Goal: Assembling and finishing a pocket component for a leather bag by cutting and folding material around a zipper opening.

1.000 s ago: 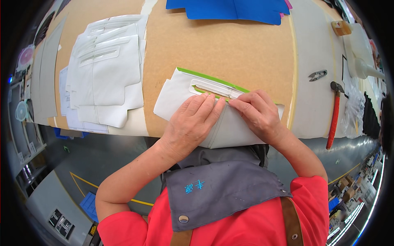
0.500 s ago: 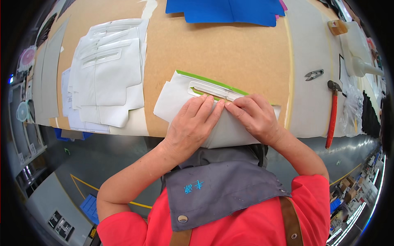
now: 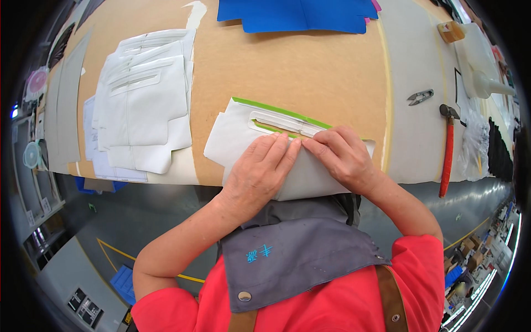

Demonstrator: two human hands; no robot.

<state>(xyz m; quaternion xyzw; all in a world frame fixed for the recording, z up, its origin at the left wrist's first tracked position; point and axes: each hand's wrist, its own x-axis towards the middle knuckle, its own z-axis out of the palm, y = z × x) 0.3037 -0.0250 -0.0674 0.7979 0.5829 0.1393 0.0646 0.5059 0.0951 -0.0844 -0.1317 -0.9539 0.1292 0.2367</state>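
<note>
A white, leather-like panel (image 3: 223, 138) lies at the table's near edge, its lower part hanging over toward my apron. Bright green shows along its far edge (image 3: 271, 108) and along the near lip of a long narrow slot (image 3: 266, 127) framed in white. My left hand (image 3: 254, 174) presses its closed fingertips on the slot's near lip. Beside it, my right hand (image 3: 345, 159) pinches the same lip with thumb and bent fingers near the slot's right end. Both sets of fingertips nearly meet; what lies beneath them is hidden.
Similar white panels (image 3: 146, 105) are stacked on the left over printed paper. A blue sheet (image 3: 298, 15) lies at the far side. On the right are thread snips (image 3: 420, 97), a red-handled hammer (image 3: 447, 149), an amber-coloured container (image 3: 451, 32) and a clear plastic bag (image 3: 474, 146).
The whole view has shifted slightly. Both hands stay at the slot's near lip, and the left fingertips sit a little lower, baring more of the green lip.
</note>
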